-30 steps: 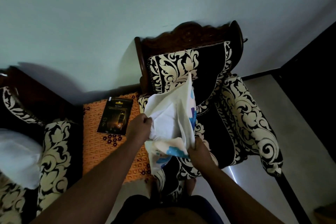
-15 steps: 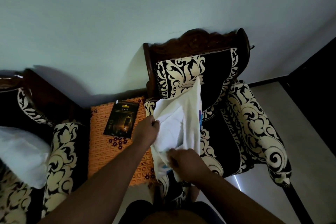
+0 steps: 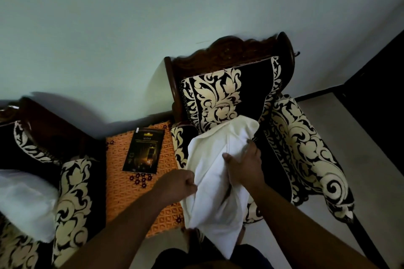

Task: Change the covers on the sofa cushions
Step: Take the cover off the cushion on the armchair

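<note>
Standing over a dark carved-wood armchair (image 3: pixel 229 54) upholstered in black with cream floral scrolls, working a soft white cloth cushion cover (image 3: pixel 216 172) in front of its seat. Showing only plain white now, where half a second ago blue printed patches were peeking out at the lower edge, so probably turned or gathered with the printed face hidden; reading that as the cover being readied or turned out rather than already fitted, though not possible to tell whether a cushion is inside. Hanging lower and longer than before, too, from near the chair's backrest down toward the knees. Gripping the cover's left edge in the left hand (image 3: pixel 177 185), fist clenched tight on a bunch of the fabric. Lying on top of the cloth, the right hand (image 3: pixel 244 168), having moved up from the bottom hem to the middle, with thumb spread and fingers bent over the far fold, seemingly grasping it there. Running between the two grips, most of the cover, with its top corner above the right hand and its loose tail dangling below both. Resting to the left, a dark printed booklet (image 3: pixel 143 150) on an orange woven-topped side table (image 3: pixel 126 192), and farther left a bare white cushion (image 3: pixel 21 203) on a second matching chair (image 3: pixel 72 192).
</note>
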A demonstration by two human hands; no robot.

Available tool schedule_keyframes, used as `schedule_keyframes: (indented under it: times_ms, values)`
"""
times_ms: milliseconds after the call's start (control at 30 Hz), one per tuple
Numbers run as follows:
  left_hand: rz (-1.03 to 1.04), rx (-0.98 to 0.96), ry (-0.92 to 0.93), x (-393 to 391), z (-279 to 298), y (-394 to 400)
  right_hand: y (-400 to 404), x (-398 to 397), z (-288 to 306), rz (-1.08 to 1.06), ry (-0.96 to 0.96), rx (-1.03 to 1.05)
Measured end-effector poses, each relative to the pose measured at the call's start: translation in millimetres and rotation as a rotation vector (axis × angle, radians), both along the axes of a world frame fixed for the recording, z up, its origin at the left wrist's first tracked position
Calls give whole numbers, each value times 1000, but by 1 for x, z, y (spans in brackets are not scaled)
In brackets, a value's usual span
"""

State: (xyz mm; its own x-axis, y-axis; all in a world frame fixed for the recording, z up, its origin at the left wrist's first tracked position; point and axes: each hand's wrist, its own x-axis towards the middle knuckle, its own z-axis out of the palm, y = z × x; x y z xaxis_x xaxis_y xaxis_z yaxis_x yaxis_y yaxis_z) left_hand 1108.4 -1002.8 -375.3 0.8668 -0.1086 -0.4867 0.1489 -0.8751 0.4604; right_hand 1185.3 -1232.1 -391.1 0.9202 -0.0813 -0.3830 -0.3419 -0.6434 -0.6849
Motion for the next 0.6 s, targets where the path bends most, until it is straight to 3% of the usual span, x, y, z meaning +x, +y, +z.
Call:
schedule_keyframes:
  times_ms: [100, 167, 267, 367, 500, 600]
  values:
    - [-145, 90, 77, 5, 10, -1, 5, 5, 2, 10, 39, 143]
    - [-182, 152, 54, 18, 22, -2, 7, -1, 1, 68, -12, 114]
    - [-72, 88, -163, 41, 28, -11, 6, -10, -2, 144, -69, 124]
    - [69, -80, -138, 60, 14, -32, 4, -17, -6, 229, -82, 190]
    - [32, 105, -235, 60, -21, -51, 2, -15, -4, 220, -195, 55]
    - [7, 124, -293, 53, -31, -61, 1, 7, 3, 110, -204, 6]
